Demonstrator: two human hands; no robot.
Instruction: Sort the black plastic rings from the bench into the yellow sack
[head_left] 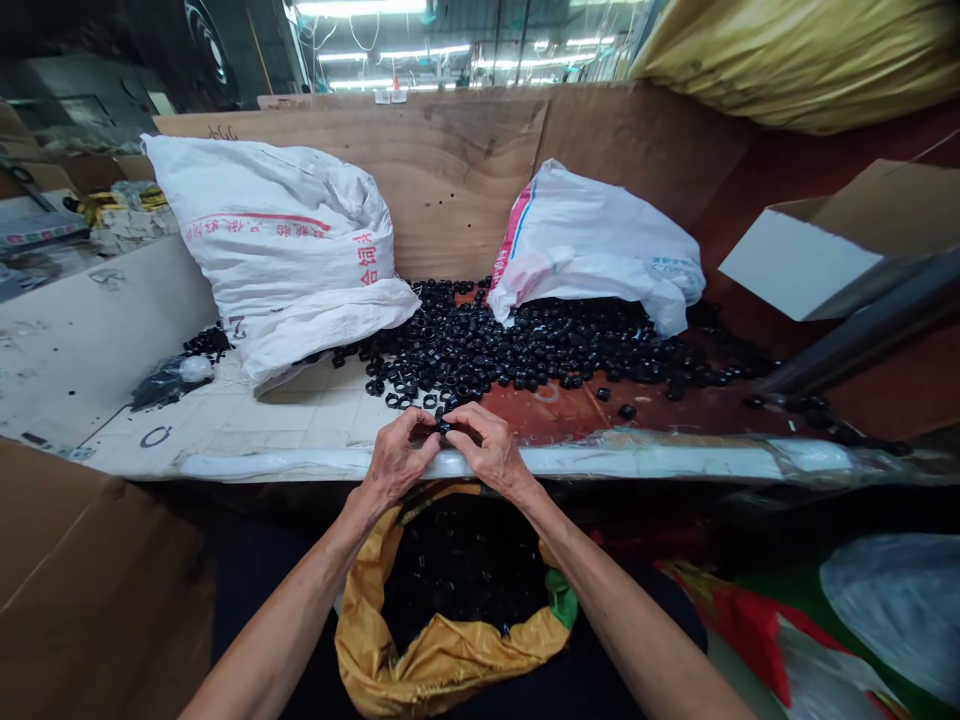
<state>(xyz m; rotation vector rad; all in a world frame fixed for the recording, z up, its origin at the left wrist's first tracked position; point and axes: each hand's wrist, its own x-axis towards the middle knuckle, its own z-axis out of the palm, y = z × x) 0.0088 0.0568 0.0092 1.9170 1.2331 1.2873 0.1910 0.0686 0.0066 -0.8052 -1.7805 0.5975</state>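
My left hand (401, 453) and my right hand (489, 448) meet over the front edge of the bench. Between their fingertips they pinch a small black plastic part (442, 424), mostly covered by the fingers. Just beyond lies a spread pile of small black ring-like parts (465, 340). Below my forearms stands a yellow woven sack (457, 660) with its mouth rolled back, holding many dark parts (465, 570).
Two white woven sacks, one at left (292, 230) and one at right (600, 235), lean over the pile. A wooden board (457, 180) closes the back. A dark metal bar (862, 330) and a cardboard box (810, 255) are at right. White wrapping covers the bench edge (675, 462).
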